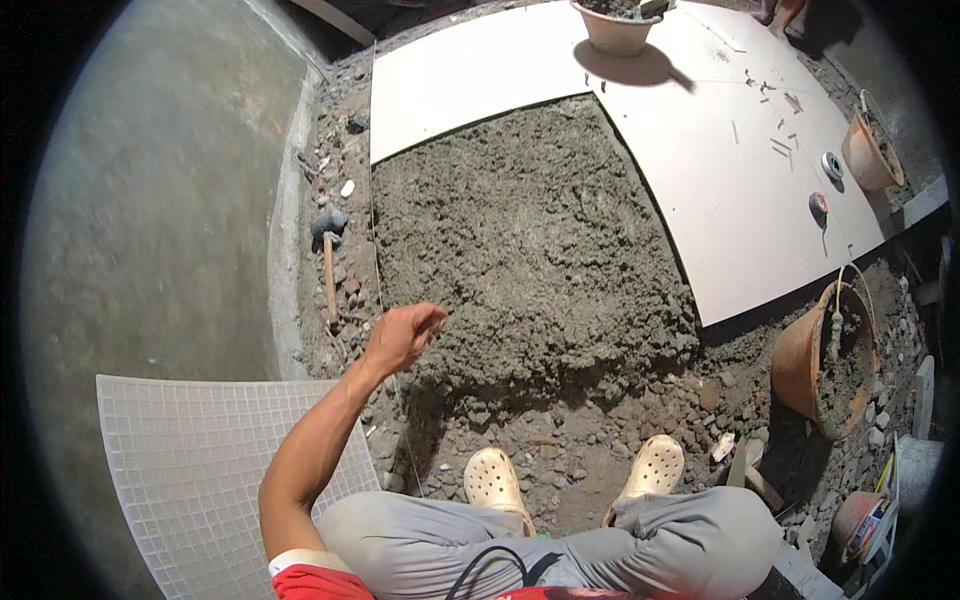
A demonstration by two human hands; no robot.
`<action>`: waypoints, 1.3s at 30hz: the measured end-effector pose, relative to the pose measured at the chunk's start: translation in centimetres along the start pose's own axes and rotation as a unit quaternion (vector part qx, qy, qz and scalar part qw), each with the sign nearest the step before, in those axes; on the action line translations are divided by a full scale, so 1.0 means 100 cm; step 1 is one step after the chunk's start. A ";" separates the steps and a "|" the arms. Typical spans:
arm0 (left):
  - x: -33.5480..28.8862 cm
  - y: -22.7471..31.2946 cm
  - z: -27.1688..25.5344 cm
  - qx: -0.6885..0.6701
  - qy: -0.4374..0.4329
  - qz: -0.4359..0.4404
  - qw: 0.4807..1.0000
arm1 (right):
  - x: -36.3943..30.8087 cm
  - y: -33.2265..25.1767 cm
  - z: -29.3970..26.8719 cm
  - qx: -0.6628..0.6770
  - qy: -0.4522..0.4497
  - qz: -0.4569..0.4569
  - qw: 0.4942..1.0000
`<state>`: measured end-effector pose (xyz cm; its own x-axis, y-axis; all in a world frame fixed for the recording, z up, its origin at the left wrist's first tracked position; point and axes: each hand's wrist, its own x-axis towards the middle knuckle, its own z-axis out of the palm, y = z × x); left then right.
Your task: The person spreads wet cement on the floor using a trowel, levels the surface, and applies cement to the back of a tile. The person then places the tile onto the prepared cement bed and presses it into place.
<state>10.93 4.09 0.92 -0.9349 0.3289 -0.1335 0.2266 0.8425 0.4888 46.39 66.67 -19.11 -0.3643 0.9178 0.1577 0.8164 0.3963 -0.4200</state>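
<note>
My left hand (402, 337) hovers over the near left edge of a bed of wet grey mortar (530, 240). Its fingers are curled in, and whatever they may hold is hidden. A thin string line (376, 250) runs along the mortar's left edge, passing close to the hand. By my left forearm a large tile (210, 440) shows its white, gridded back. A mallet (329, 260) with a dark head and wooden handle lies on the rubble to the left. My right hand is out of view.
Large pale tiles (460, 80) border the mortar at the back and right (720, 190). On them sit a mortar bucket (615, 33), a tape measure (819, 206) and scraps. More buckets (800, 355) stand at right. Rubble (560, 450) lies around my clogs (492, 480). A smooth wall (170, 200) rises left.
</note>
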 end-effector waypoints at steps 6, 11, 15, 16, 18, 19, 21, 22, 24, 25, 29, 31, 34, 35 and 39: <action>-0.004 0.015 0.002 0.024 0.034 0.049 0.998 | -0.013 -0.024 -0.016 0.016 -0.036 0.015 0.999; 0.038 -0.007 -0.008 0.152 0.150 0.125 0.969 | -0.017 -0.031 -0.033 0.010 -0.067 0.023 0.997; 0.095 -0.025 -0.017 0.146 0.224 0.130 0.955 | -0.020 -0.041 -0.049 -0.004 -0.082 0.038 0.996; 0.110 -0.027 -0.017 0.096 0.181 0.113 0.972 | -0.021 -0.044 -0.054 -0.009 -0.084 0.042 0.996; 0.136 -0.024 -0.016 0.031 0.115 0.106 0.987 | -0.023 -0.049 -0.065 -0.018 -0.091 0.056 0.994; 0.148 -0.019 -0.014 0.017 0.098 0.114 0.988 | -0.025 -0.052 -0.069 -0.024 -0.094 0.064 0.993; 0.172 -0.006 -0.007 0.001 0.082 0.136 0.987 | -0.028 -0.056 -0.077 -0.031 -0.099 0.080 0.991; 0.183 0.003 -0.002 -0.004 0.073 0.148 0.986 | -0.028 -0.058 -0.082 -0.034 -0.104 0.085 0.990; 0.210 0.024 0.011 0.016 0.042 0.161 0.986 | -0.027 -0.060 -0.084 -0.047 -0.118 0.098 0.987; 0.226 0.036 0.019 0.014 0.037 0.177 0.983 | -0.026 -0.060 -0.084 -0.050 -0.123 0.104 0.986; 0.301 0.097 0.066 0.005 0.020 0.214 0.977 | -0.018 -0.060 -0.075 -0.064 -0.149 0.123 0.979; 0.339 0.133 0.096 -0.010 0.004 0.229 0.973 | -0.019 -0.065 -0.070 -0.075 -0.174 0.132 0.973; 0.386 0.187 0.141 -0.001 0.023 0.254 0.967 | -0.017 -0.090 -0.064 -0.085 -0.228 0.120 0.963; 0.396 0.204 0.155 0.021 0.007 0.253 0.967 | -0.015 -0.106 -0.063 -0.083 -0.254 0.097 0.959; 0.403 0.250 0.193 0.030 -0.085 0.192 0.977 | 0.037 -0.214 -0.053 0.070 -0.305 -0.151 0.938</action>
<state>-15.76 46.66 -8.90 -0.7198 0.6878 -0.0938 0.5726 0.6646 0.4801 29.88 61.71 -4.82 -0.7922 0.5632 -0.2349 0.5844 0.5893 -0.5578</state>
